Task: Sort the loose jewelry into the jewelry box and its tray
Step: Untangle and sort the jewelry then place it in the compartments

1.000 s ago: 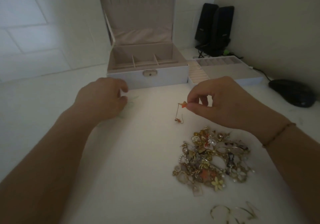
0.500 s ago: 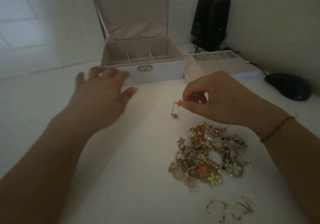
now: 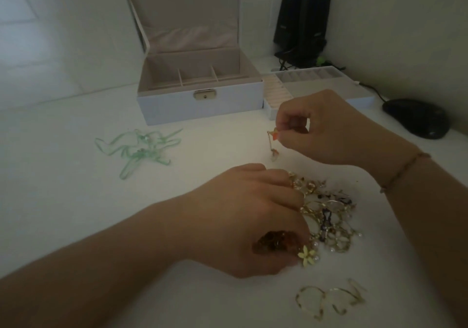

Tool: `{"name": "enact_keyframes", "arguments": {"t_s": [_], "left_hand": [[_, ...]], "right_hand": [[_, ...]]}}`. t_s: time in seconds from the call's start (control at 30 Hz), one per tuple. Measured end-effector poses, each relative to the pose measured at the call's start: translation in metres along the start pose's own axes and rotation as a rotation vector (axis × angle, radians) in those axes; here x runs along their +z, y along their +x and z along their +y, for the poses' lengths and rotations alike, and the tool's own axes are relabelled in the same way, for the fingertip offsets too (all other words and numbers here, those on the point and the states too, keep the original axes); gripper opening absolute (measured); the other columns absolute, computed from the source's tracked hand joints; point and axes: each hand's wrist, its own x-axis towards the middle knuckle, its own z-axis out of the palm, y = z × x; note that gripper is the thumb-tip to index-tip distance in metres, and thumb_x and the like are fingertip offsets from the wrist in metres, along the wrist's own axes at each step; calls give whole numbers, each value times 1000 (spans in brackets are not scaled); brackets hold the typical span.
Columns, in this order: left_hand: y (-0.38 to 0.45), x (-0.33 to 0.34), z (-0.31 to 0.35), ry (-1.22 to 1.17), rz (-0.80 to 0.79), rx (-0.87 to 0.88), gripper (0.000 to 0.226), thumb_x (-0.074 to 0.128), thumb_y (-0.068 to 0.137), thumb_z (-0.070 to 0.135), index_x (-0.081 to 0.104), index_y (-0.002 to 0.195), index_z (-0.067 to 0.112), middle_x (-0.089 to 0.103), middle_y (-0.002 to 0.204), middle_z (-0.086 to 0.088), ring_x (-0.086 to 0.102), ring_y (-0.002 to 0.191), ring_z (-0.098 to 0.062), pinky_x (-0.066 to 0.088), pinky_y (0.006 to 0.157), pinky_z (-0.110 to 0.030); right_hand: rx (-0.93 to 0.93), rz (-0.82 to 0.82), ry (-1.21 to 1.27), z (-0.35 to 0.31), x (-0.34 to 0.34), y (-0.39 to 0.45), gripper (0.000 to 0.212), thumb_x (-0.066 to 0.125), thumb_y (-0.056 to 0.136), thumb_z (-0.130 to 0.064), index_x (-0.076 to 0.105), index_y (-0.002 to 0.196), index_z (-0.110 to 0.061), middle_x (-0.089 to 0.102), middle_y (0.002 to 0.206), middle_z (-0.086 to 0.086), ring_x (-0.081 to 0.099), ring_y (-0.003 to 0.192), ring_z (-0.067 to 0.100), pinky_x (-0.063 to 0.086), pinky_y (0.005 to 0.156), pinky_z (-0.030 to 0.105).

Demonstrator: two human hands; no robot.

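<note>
One view only, head cam. Right hand (image 3: 329,127) pinches a small orange drop earring (image 3: 273,142) at its top, lifted above the surface (image 3: 76,201), between the pile and the tray. Left hand (image 3: 250,218) lies over the left side of the jewelry pile (image 3: 331,216), fingers curled into it; an amber piece (image 3: 273,243) shows at the fingers, but I can't tell if it's actually gripped.

Jewelry box (image 3: 200,105) stands open at the surface's far edge, compartments look bare. Tray (image 3: 316,84) touches its right side. Green ribbon piece (image 3: 141,148) lies alone left of centre; gold wire hoops (image 3: 329,300) near the front edge.

Handling, my read: everything is light, small, snag-prone. Pile is probably tangled, so lift one piece at a time, by hook or clasp, not by pendants. Earring dangles, so hold the top and lower it straight into a tray slot. Ribbon is limp; gather it first.
</note>
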Motion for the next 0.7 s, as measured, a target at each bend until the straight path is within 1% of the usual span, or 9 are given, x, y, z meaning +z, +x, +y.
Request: {"name": "enact_keyframes", "arguments": {"t_s": [0.07, 0.17, 0.3, 0.4, 0.47, 0.5, 0.57, 0.63, 0.7], "left_hand": [[-1, 1, -1, 5, 5, -20, 17, 70, 84, 38, 74, 96, 27, 62, 85, 11, 44, 80, -10, 36, 69, -26], [0, 3, -4, -37, 10, -33, 15, 72, 84, 36, 74, 94, 25, 62, 84, 10, 38, 78, -7, 37, 70, -23], [1, 7, -8, -119, 39, -14, 16, 70, 90, 37, 75, 93, 22, 64, 85, 10, 40, 79, -5, 42, 73, -24], [2, 8, -13, -117, 73, 4, 15, 68, 93, 32, 75, 92, 19, 66, 84, 9, 49, 77, -9, 46, 72, -30], [3, 9, -15, -94, 125, 5, 15, 66, 94, 30, 76, 90, 18, 67, 81, 8, 52, 74, -11, 46, 69, -31], [3, 9, -15, -120, 165, -16, 15, 66, 93, 29, 76, 90, 18, 69, 80, 8, 54, 71, -10, 47, 67, -29], [1, 6, -15, -234, 276, -110, 17, 65, 93, 29, 75, 92, 16, 71, 75, 5, 59, 64, -8, 50, 61, -27], [-1, 1, -18, -356, 402, -238, 17, 63, 93, 30, 74, 92, 16, 71, 68, 4, 64, 54, -10, 51, 53, -28], [-2, -5, -22, -476, 507, -365, 12, 64, 94, 27, 73, 89, 20, 71, 64, 4, 64, 49, -13, 52, 50, -26]], "right_hand": [[-11, -3, -5, 0, 0, 0, 10, 64, 78, -25, 62, 70, -20, 60, 63, -7, 55, 59, 11, 48, 59, 26], [-39, 3, 13, -1, -1, 0, 10, 65, 78, -23, 62, 69, -19, 60, 62, -6, 54, 58, 11, 49, 60, 30], [-43, -11, 29, -4, -3, -1, 12, 60, 76, -30, 63, 71, -19, 61, 65, -9, 56, 60, 10, 51, 62, 32], [-42, -13, 33, -3, -3, -1, 11, 60, 77, -31, 64, 73, -21, 61, 65, -10, 57, 60, 10, 53, 63, 34], [-35, -6, 35, -2, -4, -1, 14, 60, 76, -33, 65, 74, -21, 61, 65, -12, 58, 61, 9, 53, 62, 31], [-37, -1, 35, -2, -5, -1, 13, 60, 76, -33, 66, 75, -22, 61, 65, -13, 58, 61, 9, 52, 61, 30], [-37, 16, 31, -2, -6, -1, 12, 62, 77, -34, 68, 76, -24, 62, 65, -14, 59, 61, 9, 50, 59, 27], [-25, 51, 30, -1, -8, 0, 12, 63, 78, -35, 70, 79, -26, 63, 66, -14, 60, 62, 9, 50, 60, 26], [-30, 105, 33, -1, -9, 0, 12, 64, 78, -36, 71, 81, -26, 64, 67, -15, 60, 63, 8, 49, 60, 22]]}}
